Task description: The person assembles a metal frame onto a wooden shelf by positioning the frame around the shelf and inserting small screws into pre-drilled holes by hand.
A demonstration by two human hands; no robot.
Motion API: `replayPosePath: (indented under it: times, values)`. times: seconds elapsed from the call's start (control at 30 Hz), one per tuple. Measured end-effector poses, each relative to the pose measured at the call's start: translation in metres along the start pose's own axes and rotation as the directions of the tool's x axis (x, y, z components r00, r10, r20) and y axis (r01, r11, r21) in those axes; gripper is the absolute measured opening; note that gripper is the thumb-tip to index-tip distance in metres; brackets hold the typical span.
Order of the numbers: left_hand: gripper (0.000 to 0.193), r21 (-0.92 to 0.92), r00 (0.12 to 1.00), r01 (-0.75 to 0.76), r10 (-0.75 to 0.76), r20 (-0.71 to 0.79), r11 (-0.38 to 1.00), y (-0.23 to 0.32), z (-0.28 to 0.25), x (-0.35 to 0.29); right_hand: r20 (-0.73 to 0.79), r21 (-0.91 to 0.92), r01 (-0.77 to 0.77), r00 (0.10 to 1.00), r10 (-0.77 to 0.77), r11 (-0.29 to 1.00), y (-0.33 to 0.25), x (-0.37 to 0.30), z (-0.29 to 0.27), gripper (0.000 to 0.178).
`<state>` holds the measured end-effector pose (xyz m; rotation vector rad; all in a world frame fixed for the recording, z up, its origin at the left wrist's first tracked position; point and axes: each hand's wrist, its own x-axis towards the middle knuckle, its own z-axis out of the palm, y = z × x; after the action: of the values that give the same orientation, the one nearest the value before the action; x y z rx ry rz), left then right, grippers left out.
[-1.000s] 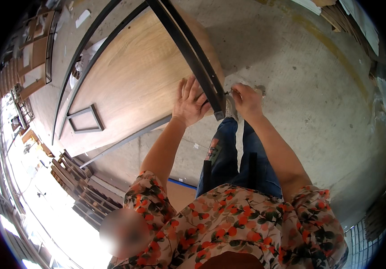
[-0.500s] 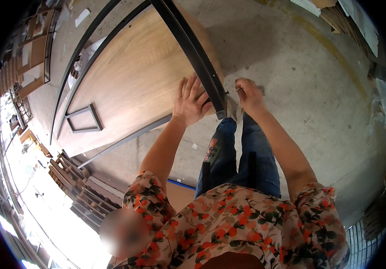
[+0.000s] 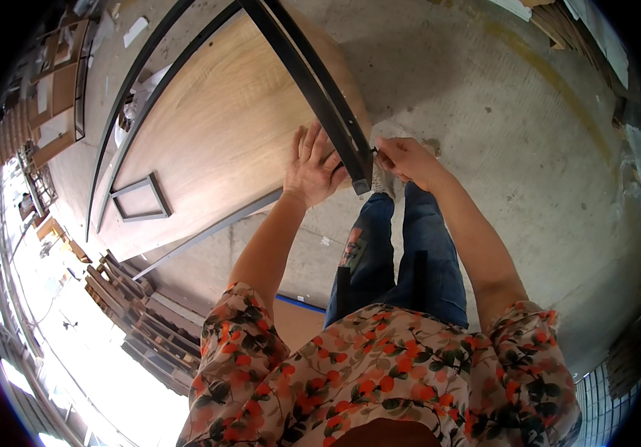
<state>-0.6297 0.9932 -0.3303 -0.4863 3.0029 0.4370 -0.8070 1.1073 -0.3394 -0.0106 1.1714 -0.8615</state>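
Observation:
A black metal frame [image 3: 298, 78] stands over a light wood-grain panel [image 3: 216, 112]. My left hand [image 3: 308, 167] is open, fingers spread, lying over the panel's near end, its thumb side close to the frame's black bar. At the bar's near end, a small dark bolt [image 3: 374, 151] sticks out on the right. My right hand [image 3: 408, 159] is closed in a pinch right at that bolt. Whatever sits between its fingertips is too small and hidden to make out.
A small dark rectangular frame [image 3: 140, 197] lies on the panel's left part. Wooden pallets [image 3: 138, 313] are stacked at the lower left. Flattened cardboard [image 3: 559, 26] lies at the far right. My feet and jeans [image 3: 369, 238] are just below the bar's end, on concrete floor [image 3: 484, 141].
My right hand has moved left, from beside the bolt up to it. The frame's bar has tilted or shifted a little to the left. My left hand has barely moved.

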Motion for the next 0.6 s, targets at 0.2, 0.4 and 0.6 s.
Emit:
replayPosePath:
  times: [0.2,0.4,0.6]
  values:
    - [0.051,0.014,1.000,-0.002,0.002,-0.008,1.000,0.000,0.003,-0.002,0.093,-0.385,0.156,0.987,-0.130,0.910,0.000,0.012,-0.007,0.031]
    - [0.052,0.012,1.000,0.010,-0.010,0.009,1.000,-0.001,0.005,-0.004,0.166,-0.533,0.289,0.957,-0.237,0.795,-0.006,0.017,-0.013,0.024]
    - [0.052,0.003,1.000,-0.002,0.003,-0.015,1.000,0.001,0.006,-0.001,0.226,-0.459,0.330,0.941,-0.251,0.825,0.002,0.023,-0.020,0.020]
